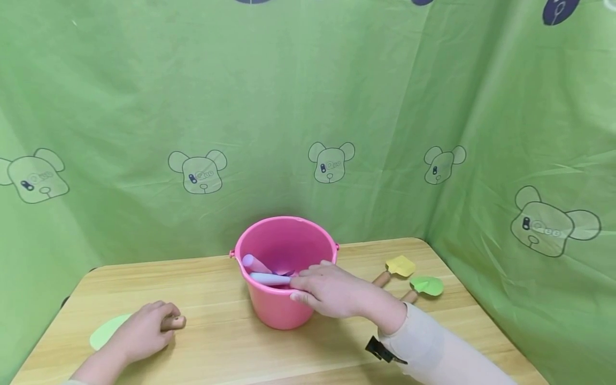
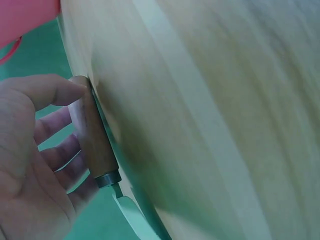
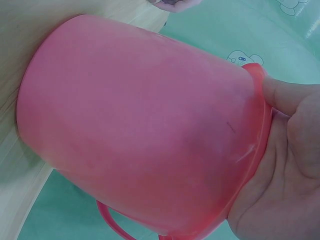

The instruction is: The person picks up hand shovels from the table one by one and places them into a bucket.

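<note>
A pink bucket (image 1: 281, 313) stands upright on the table. My right hand (image 1: 329, 291) grips its near right rim, thumb outside and fingers over the inside; the bucket wall hides those fingertips in the right wrist view. Inside the bucket lean a purple handle (image 1: 256, 264) and a pale blue handle (image 1: 270, 279), the latter's end close to my right fingers. At the left, my left hand (image 1: 146, 329) holds a small trowel by its wooden handle (image 2: 95, 132), thumb on one side and fingers on the other. The trowel's light green blade (image 1: 109, 332) points left, low over the tabletop.
Right of the bucket lie a yellow trowel (image 1: 400, 266) and a green trowel (image 1: 427, 285), both with wooden handles, partly behind my right arm. A green curtain (image 1: 289, 107) printed with bear heads borders the wooden table (image 1: 216, 353) at the back and right.
</note>
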`<state>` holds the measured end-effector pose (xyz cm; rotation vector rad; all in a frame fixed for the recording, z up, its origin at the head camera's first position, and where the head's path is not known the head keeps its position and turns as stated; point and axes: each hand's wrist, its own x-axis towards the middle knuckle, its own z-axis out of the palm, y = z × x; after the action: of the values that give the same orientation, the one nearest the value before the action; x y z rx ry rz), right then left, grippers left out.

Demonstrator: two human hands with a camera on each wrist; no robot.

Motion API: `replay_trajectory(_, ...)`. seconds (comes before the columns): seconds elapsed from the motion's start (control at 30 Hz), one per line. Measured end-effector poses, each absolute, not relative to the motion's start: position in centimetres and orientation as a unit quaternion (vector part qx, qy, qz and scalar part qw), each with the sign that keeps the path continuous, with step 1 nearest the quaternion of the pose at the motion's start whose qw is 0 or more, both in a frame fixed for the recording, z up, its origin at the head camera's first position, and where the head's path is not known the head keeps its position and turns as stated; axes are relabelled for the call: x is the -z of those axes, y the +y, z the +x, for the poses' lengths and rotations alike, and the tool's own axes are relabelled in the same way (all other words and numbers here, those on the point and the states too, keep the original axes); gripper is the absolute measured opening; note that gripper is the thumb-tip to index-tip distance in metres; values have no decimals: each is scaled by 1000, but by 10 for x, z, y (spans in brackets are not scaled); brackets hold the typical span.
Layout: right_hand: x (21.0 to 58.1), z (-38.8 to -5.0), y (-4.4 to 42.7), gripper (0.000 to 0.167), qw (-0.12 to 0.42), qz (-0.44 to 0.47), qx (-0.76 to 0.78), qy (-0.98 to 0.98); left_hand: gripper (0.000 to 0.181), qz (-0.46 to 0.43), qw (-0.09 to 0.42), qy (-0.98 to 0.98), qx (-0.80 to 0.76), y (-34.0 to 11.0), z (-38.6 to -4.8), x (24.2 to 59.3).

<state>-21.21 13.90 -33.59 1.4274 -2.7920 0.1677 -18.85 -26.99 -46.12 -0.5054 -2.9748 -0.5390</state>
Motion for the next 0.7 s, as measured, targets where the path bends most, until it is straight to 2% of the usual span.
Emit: replay_trajectory(0.7,337,-213,139,20,-3,454,-57,-889,22,-195,44,-968,150,-273,-197,470)
